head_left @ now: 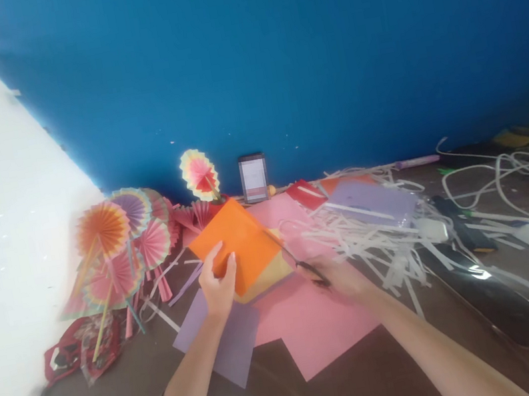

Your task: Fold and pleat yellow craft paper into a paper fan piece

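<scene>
The thumb and fingers of my left hand (218, 283) grip a square sheet of orange paper (245, 238) at its lower left side, tilted above the table. My right hand (336, 277) is closed round the dark handles of a pair of scissors (313, 272). Its blades point up and left to the right edge of the orange paper; whether they are apart, I cannot tell. Below lie a yellow sheet (266, 281), pink paper (322, 330) and a purple sheet (235, 341).
Folded paper fans (102, 230) stand at the left against the white wall, and a small fan (200, 175) near the blue wall (271, 55). White paper strips (396, 257) heap at the right, beside a phone (505, 300) and white cables (498, 172). Another phone (254, 178) leans upright at the back.
</scene>
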A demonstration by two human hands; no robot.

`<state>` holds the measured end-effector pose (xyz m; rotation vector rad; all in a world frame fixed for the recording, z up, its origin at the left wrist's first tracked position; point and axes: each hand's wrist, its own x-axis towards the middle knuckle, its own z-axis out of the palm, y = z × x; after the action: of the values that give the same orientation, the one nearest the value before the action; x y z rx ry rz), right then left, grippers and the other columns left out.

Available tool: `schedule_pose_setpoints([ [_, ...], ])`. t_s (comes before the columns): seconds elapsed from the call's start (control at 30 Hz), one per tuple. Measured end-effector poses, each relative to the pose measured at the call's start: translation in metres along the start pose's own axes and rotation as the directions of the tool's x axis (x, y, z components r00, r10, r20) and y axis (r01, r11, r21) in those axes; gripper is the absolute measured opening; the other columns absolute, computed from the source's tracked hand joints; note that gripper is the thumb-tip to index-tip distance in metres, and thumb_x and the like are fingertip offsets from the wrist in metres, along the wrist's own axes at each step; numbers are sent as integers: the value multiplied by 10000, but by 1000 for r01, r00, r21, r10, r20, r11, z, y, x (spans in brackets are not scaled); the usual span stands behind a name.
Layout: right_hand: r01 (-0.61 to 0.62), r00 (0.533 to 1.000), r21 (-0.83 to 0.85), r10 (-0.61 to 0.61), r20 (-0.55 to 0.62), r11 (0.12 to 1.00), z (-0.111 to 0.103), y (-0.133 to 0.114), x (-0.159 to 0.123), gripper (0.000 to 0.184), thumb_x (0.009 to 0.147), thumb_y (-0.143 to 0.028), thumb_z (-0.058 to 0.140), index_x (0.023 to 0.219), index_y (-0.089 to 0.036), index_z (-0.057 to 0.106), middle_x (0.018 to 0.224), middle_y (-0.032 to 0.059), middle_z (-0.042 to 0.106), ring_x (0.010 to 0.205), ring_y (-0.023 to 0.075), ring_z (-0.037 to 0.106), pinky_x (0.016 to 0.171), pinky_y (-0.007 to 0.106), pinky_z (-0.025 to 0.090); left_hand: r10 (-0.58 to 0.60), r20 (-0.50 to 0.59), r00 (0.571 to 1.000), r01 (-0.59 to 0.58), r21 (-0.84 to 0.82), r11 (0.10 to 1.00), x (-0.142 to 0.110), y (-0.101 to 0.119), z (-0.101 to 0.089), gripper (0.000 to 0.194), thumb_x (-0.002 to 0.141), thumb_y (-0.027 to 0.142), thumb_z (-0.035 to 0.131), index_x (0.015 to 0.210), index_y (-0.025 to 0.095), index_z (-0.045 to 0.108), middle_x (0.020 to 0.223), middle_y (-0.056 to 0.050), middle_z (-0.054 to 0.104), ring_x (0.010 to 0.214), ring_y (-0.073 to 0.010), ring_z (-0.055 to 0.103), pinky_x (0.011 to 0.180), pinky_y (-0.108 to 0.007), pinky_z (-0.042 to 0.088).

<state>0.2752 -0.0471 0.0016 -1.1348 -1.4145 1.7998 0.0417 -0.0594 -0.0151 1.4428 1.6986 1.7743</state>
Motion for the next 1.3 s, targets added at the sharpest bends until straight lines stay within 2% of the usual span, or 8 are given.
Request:
schedule_pose_setpoints([
  [0.17,0,1000,-17,0,-1,1000,3,-7,-3,309,764,-510,516,706,-209,481,535,-70,254,463,79,166,457,262,152,-7,1,1000,7,-10,1000,0,-1,1,375,756,372,624,1069,166,619,1134,-105,633,1086,-229,578,944,-363,467],
  [0.4,-10,1000,-36,9,-13,999,-1,-1,0,319,754,-512,504,647,-215,461,549,-54,271,481,90,169,461,263,154,2,-6,1000,-2,-4,1000,0,0,1,374,750,369,629,1063,164,619,1127,-102,637,1089,-228,576,946,-361,467],
  [0.57,-6,1000,-15,6,-18,1000,-2,-2,-1,288,780,-485,504,683,-216,477,548,-53,279,490,94,189,465,263,157,5,0,1000,-5,-1,1000,0,1,0,367,755,371,621,1057,162,621,1115,-103,643,1090,-231,576,941,-366,472],
  [0.8,14,1000,2,-14,3,1000,-3,1,-1,382,768,-531,522,603,-196,449,526,-63,278,458,70,187,454,264,154,12,17,1000,-12,3,1000,0,-1,0,378,754,383,621,1059,161,621,1120,-107,640,1084,-233,580,956,-377,459],
  [0.97,4,1000,18,-4,20,1000,-3,7,1,373,766,-501,541,582,-201,420,499,-74,268,421,65,218,447,267,143,-9,66,998,9,-3,1000,-3,1,1,372,754,381,622,1057,165,620,1135,-105,634,1090,-230,577,956,-367,459],
  [1.1,27,999,42,-29,31,999,-3,10,2,387,785,-505,516,578,-194,414,516,-68,278,420,59,226,451,270,146,-17,63,998,18,-12,1000,-3,0,2,364,758,378,617,1054,166,621,1139,-101,632,1091,-226,575,964,-366,451],
  [1.3,10,1000,13,-10,9,1000,-4,9,3,396,748,-515,582,586,-190,423,525,-66,267,439,57,198,449,269,124,-26,57,998,27,-13,1000,-3,0,3,362,754,374,621,1051,168,623,1139,-97,633,1088,-226,576,958,-362,455],
])
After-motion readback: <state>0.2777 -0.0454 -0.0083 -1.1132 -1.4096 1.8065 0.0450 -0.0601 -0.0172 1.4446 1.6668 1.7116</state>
